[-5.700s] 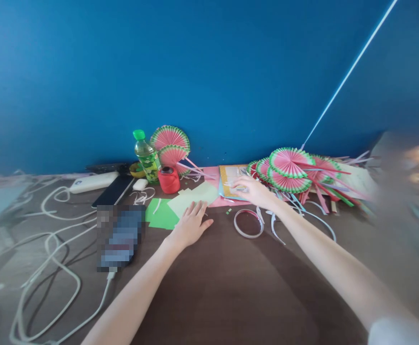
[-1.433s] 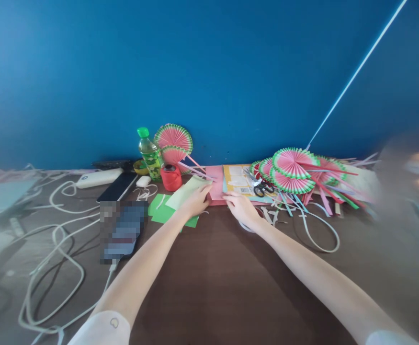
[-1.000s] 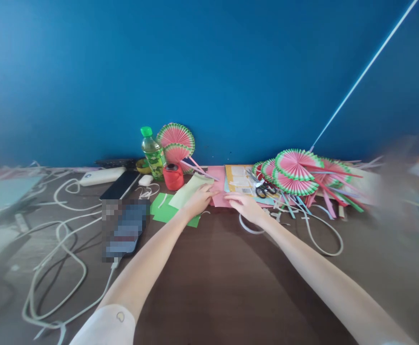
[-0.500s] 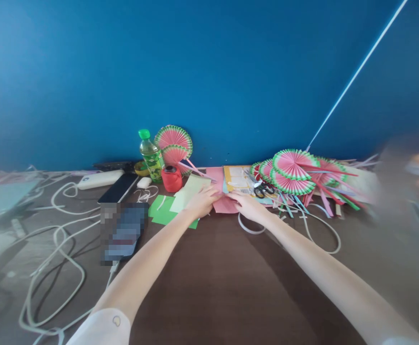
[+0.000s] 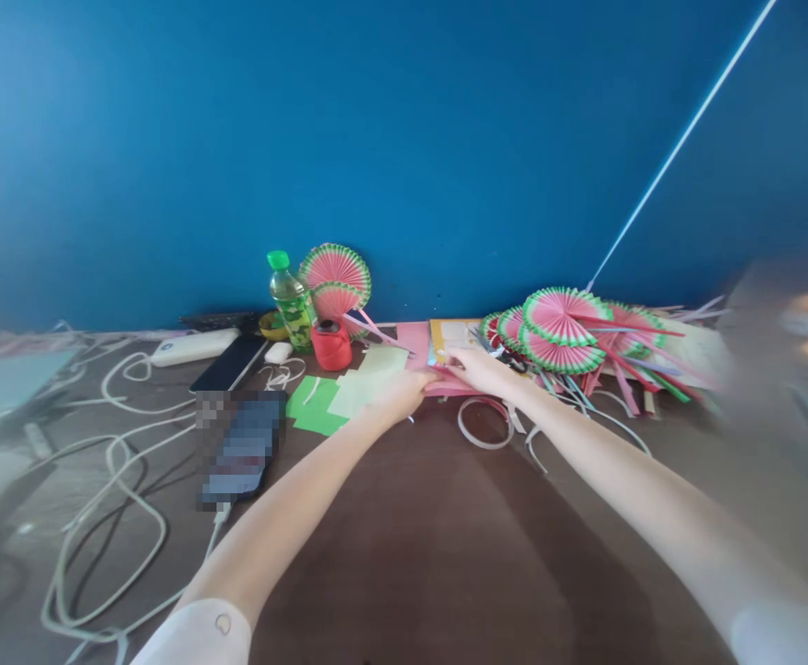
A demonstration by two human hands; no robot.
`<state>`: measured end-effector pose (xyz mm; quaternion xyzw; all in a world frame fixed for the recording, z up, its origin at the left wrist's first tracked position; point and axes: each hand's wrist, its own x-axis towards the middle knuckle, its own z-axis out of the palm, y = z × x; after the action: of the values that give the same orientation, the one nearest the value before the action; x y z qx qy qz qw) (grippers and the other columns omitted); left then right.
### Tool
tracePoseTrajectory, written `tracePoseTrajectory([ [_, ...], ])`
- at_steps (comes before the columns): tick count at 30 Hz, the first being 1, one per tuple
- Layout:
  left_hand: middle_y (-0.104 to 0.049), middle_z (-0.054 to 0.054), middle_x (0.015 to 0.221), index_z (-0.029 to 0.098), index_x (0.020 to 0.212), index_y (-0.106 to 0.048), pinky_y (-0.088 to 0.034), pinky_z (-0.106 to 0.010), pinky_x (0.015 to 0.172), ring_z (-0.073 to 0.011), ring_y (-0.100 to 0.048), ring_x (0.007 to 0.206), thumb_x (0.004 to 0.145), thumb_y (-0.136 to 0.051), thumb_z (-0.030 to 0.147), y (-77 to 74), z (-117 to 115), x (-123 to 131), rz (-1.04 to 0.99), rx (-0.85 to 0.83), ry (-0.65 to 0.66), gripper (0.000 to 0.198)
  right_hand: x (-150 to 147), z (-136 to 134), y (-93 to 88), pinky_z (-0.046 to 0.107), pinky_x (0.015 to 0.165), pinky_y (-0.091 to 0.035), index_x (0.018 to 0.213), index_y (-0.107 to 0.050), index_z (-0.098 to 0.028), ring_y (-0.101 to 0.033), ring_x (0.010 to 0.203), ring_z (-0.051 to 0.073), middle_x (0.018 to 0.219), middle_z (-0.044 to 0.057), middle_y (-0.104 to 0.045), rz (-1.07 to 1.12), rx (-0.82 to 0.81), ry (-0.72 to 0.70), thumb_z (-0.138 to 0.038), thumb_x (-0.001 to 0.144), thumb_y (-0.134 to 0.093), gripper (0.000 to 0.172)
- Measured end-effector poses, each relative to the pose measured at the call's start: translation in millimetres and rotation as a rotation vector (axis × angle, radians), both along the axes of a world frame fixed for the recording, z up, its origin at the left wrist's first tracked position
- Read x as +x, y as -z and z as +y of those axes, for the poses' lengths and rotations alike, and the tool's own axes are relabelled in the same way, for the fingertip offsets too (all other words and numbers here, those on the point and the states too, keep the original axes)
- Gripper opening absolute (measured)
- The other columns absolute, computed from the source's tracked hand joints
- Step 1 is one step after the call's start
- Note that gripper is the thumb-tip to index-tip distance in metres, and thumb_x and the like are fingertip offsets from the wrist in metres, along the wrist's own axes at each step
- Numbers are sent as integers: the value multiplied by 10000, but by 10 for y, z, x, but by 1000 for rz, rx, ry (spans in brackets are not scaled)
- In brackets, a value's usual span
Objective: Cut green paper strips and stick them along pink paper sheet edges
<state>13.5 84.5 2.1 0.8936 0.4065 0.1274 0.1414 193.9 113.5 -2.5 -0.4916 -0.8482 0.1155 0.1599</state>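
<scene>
Pink paper (image 5: 445, 374) is held low over the desk (image 5: 445, 554), to the right of and nearer than the green-capped drink bottle (image 5: 293, 312). One end is grasped by the fingers of the left hand (image 5: 401, 397), apparently so that it is kept from slipping. It is touched from the other side by the bent fingers of the right hand (image 5: 478, 368), though whether it is pinched there cannot be told. Both hands are brought close together, probably so that a small piece can be controlled from two sides. Pale green paper (image 5: 372, 374) and brighter green paper (image 5: 319, 406) are laid out flat in front of the bottle, seemingly within easy reach. Two pleated watermelon-coloured fans (image 5: 336, 268) are propped upright against the wall (image 5: 404, 166) just beside the bottle, perhaps to protect their folds; more pleated fans (image 5: 561, 319) are piled well to its right. A smartphone (image 5: 241, 453) is placed nearer than the bottle and to its left, plugged into a white cable (image 5: 220, 522), likely for charging.
</scene>
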Motion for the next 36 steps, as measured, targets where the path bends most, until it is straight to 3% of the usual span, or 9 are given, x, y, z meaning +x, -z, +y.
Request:
tracePoseTrajectory([
  [8, -643, -46, 1123, 210, 1089, -624, -427, -280, 920, -156, -582, 1028, 772, -382, 3, -150, -68, 99, 8, 61, 131, 449, 24, 100, -130, 270, 693, -444, 762, -619, -158, -615, 768, 173, 834, 64, -686, 86, -117, 17, -181, 760, -540, 82],
  [13, -676, -46, 1048, 217, 1057, -647, -461, -258, 818, -155, -621, 911, 789, -386, 58, -308, 8, 144, -136, 51, -3, 406, 191, 34, -333, 262, 700, -482, 997, -614, -164, -643, 851, 164, 984, 78, -690, 267, -209, 43, -251, 792, -530, 238],
  [17, -690, -62, 971, 178, 1029, -658, -453, -263, 769, -171, -612, 870, 787, -395, 86, -420, 129, 220, -273, 39, -51, 368, 324, -202, -607, 277, 676, -474, 902, -631, -163, -636, 733, 154, 851, 57, -702, 486, 83, 184, -283, 834, -458, 221],
  [20, -685, -54, 837, 135, 939, -675, -433, -250, 715, -159, -590, 764, 798, -401, 127, -530, 222, 279, -351, 75, -39, 309, 344, -436, -683, 270, 613, -462, 903, -619, -181, -607, 655, 145, 793, 34, -679, 551, 385, 257, -255, 846, -429, 212],
  [23, -645, -27, 708, 125, 838, -675, -400, -242, 644, -143, -545, 662, 809, -394, 171, -667, 292, 317, -362, 100, -65, 286, 321, -634, -599, 286, 653, -455, 855, -609, -191, -587, 686, 157, 741, 30, -643, 501, 675, 259, -215, 836, -442, 169],
  [26, -630, -20, 715, 126, 825, -666, -378, -239, 638, -139, -532, 666, 802, -407, 169, -832, 323, 327, -400, 154, -89, 263, 325, -754, -429, 310, 692, -455, 830, -591, -193, -573, 726, 173, 738, 37, -624, 425, 753, 187, -183, 829, -445, 147],
  [31, -585, -15, 658, 130, 737, -631, -385, -249, 642, -130, -515, 630, 804, -409, 144, -1168, 273, 226, -510, 249, -184, 232, 495, -854, -199, 295, 647, -467, 806, -579, -194, -570, 664, 161, 707, 27, -617, 416, 639, 194, -167, 808, -455, 127],
  [36, -548, -11, 609, 143, 762, -602, -414, -258, 642, -130, -519, 635, 829, -432, 168, -1414, 124, -66, -685, 387, -332, 184, 781, -933, 32, 283, 656, -495, 791, -609, -196, -620, 712, 160, 775, 36, -662, 275, 269, 229, -154, 796, -419, 195],
])
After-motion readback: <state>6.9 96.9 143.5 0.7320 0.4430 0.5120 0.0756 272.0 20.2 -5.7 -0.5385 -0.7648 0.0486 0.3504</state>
